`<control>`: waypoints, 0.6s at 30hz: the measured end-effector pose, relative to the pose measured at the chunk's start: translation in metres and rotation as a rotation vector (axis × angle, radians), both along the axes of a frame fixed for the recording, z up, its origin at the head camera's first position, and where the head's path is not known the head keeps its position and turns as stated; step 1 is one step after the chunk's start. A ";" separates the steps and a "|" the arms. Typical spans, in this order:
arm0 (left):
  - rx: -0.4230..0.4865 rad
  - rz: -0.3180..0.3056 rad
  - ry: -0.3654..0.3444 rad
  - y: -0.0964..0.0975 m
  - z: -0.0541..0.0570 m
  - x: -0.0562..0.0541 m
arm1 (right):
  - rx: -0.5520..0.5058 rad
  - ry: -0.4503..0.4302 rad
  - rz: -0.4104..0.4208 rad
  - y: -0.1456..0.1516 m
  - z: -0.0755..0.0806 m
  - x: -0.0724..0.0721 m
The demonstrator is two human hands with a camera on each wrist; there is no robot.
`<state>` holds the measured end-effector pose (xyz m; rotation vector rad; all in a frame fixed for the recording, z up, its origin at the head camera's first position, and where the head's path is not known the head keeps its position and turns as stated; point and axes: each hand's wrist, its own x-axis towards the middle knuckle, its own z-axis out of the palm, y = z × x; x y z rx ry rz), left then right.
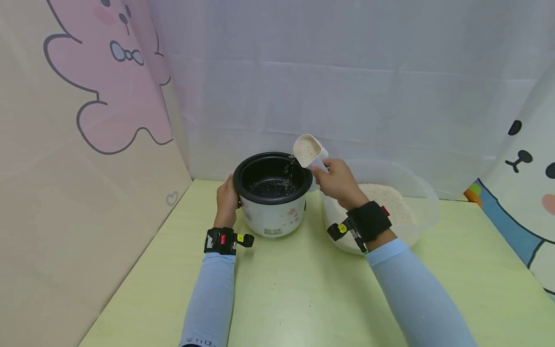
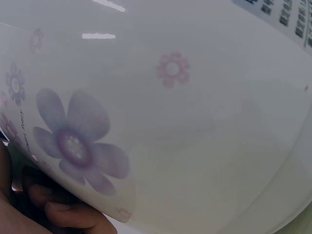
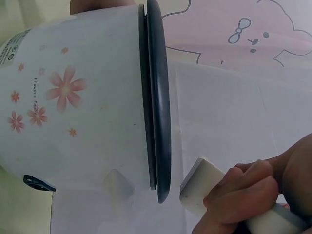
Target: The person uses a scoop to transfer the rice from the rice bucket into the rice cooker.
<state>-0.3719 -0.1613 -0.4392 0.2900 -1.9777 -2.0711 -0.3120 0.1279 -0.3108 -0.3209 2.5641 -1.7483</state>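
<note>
A white rice cooker (image 1: 274, 217) with a flower print and a black inner pot (image 1: 256, 179) stands on the table, its lid off. My left hand (image 1: 226, 201) grips its left side; in the left wrist view, curled fingers (image 2: 73, 214) lie at a dark handle there. My right hand (image 1: 340, 184) holds a white measuring scoop (image 1: 322, 150) by its handle, tilted over the pot's right rim. Rice (image 1: 306, 149) fills much of the scoop, and grains are falling into the pot. Scattered grains lie on the pot's dark bottom.
A clear plastic tub (image 1: 427, 193) holding a heap of rice (image 1: 388, 198) stands right of the cooker, partly behind my right forearm. A pale green table (image 1: 277, 289) lies beneath. Printed cloth walls (image 1: 130, 96) enclose the back and sides.
</note>
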 end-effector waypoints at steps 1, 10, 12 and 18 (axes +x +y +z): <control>-0.001 0.000 0.001 0.000 0.000 0.000 | 0.012 0.011 -0.013 -0.001 -0.001 -0.001; 0.013 -0.008 -0.009 -0.001 0.003 0.000 | 0.120 0.082 -0.093 -0.009 -0.005 -0.003; 0.016 -0.009 -0.008 -0.001 0.003 0.000 | 0.141 0.111 -0.101 -0.010 -0.005 -0.003; 0.009 -0.003 -0.010 0.000 0.002 0.000 | 0.237 0.199 -0.114 -0.012 -0.006 -0.003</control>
